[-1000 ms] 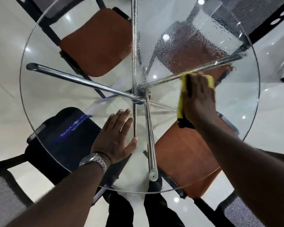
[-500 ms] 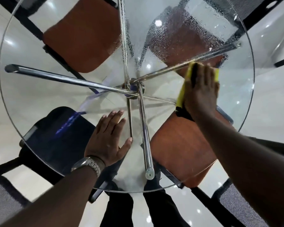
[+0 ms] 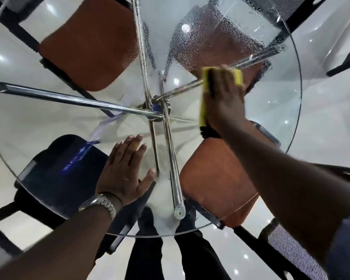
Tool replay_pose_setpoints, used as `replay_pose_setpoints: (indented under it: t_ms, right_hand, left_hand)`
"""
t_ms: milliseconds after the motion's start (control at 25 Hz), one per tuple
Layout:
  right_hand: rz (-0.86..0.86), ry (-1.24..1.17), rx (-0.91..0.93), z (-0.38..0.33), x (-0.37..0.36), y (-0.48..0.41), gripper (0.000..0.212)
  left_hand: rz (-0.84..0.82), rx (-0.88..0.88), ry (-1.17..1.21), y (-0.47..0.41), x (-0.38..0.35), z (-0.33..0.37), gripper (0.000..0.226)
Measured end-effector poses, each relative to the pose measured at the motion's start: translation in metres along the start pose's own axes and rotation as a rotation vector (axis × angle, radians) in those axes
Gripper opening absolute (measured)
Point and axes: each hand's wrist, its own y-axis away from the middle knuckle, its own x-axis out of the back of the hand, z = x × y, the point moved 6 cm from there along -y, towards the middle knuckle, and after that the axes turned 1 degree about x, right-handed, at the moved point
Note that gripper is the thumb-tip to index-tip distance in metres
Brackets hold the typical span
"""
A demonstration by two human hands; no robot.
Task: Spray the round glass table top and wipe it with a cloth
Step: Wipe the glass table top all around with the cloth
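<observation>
The round glass table top (image 3: 38, 122) fills the head view, with chrome legs (image 3: 69, 98) crossing beneath it. Spray droplets (image 3: 220, 37) cover its far right part. My right hand (image 3: 222, 98) presses a yellow cloth (image 3: 202, 102) flat on the glass, right of the centre, at the near edge of the wet patch. My left hand (image 3: 125, 170) lies flat on the glass near the front edge, fingers spread, holding nothing; a metal watch (image 3: 101, 203) is on its wrist. No spray bottle is visible.
Orange-seated chairs (image 3: 89, 47) show through the glass at far left, far right and near right (image 3: 216, 182). A black-seated chair (image 3: 59, 170) stands at near left. Mesh chair backs (image 3: 291, 247) flank me. My dark trouser legs (image 3: 148, 255) stand at the table's near edge on a glossy floor.
My right hand has slid the yellow cloth farther across the glass toward the wet patch. The camera has leaned in closer over the table. My left hand stays planted flat.
</observation>
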Motion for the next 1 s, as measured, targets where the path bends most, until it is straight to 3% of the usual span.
replay_pose_setpoints:
  t_ms: [40, 80, 120, 240, 280, 320, 400, 440, 480, 600, 640, 680, 720, 800, 840, 880, 920, 1000]
  right_hand:
    - [-0.012, -0.022, -0.267, 0.023, 0.007, 0.020, 0.061]
    - [-0.022, -0.017, -0.400, 0.024, 0.012, 0.041, 0.063]
    - [-0.037, 0.022, -0.333, 0.006, 0.012, 0.053, 0.064]
    - [-0.239, 0.126, 0.547, -0.055, -0.011, 0.062, 0.061]
    - [-0.236, 0.142, 0.649, -0.055, -0.011, 0.051, 0.061]
    - [-0.193, 0.131, 0.554, -0.042, -0.010, 0.037, 0.061]
    - [-0.065, 0.025, -0.087, -0.006, 0.008, 0.038, 0.062]
    - [-0.045, -0.023, -0.321, -0.002, 0.009, 0.063, 0.063]
    - [-0.094, 0.004, -0.324, -0.013, 0.008, 0.090, 0.064]
    - [-0.328, 0.112, 0.257, -0.013, 0.011, 0.157, 0.067]
    - [-0.358, 0.125, 0.310, 0.007, 0.021, 0.159, 0.068]
    - [-0.337, 0.131, 0.245, 0.033, 0.029, 0.155, 0.068]
    - [-0.296, 0.124, 0.069, 0.057, 0.035, 0.150, 0.068]
    - [-0.149, 0.053, -0.409, 0.088, 0.038, 0.148, 0.069]
    - [-0.100, 0.033, -0.538, 0.086, 0.033, 0.144, 0.069]
    - [-0.092, 0.038, -0.539, 0.076, 0.029, 0.137, 0.068]
    - [-0.113, 0.055, -0.401, 0.064, 0.024, 0.125, 0.067]
    - [-0.207, 0.080, 0.123, 0.046, 0.017, 0.094, 0.065]
  left_hand:
    - [-0.004, 0.000, 0.001, 0.000, -0.001, 0.001, 0.067]
    - [-0.001, -0.002, 0.006, 0.001, 0.001, 0.001, 0.067]
    - [0.005, -0.008, 0.013, 0.001, 0.003, 0.001, 0.066]
    - [0.045, -0.029, 0.007, 0.002, 0.005, 0.002, 0.065]
    - [0.054, -0.030, 0.005, 0.002, 0.004, 0.002, 0.065]
    - [0.056, -0.032, 0.012, 0.002, 0.003, 0.002, 0.065]
    - [0.057, -0.038, 0.014, 0.002, 0.001, 0.001, 0.065]
    - [0.060, -0.037, 0.005, 0.002, 0.001, 0.001, 0.065]
    - [0.064, -0.038, -0.001, 0.002, 0.002, 0.002, 0.065]
    - [0.043, -0.038, 0.000, 0.003, 0.005, 0.009, 0.068]
    - [0.026, -0.028, -0.012, 0.001, 0.006, 0.011, 0.069]
    - [0.021, -0.010, -0.026, -0.003, 0.006, 0.013, 0.070]
    - [0.038, 0.011, -0.040, -0.009, 0.008, 0.016, 0.070]
    - [0.107, 0.044, -0.062, -0.030, 0.012, 0.030, 0.066]
    - [0.141, 0.047, -0.071, -0.044, 0.012, 0.041, 0.063]
    - [0.172, 0.032, -0.071, -0.061, 0.011, 0.054, 0.060]
    - [0.199, 0.004, -0.054, -0.081, 0.010, 0.071, 0.057]
    - [0.235, -0.045, 0.011, -0.118, 0.005, 0.104, 0.053]
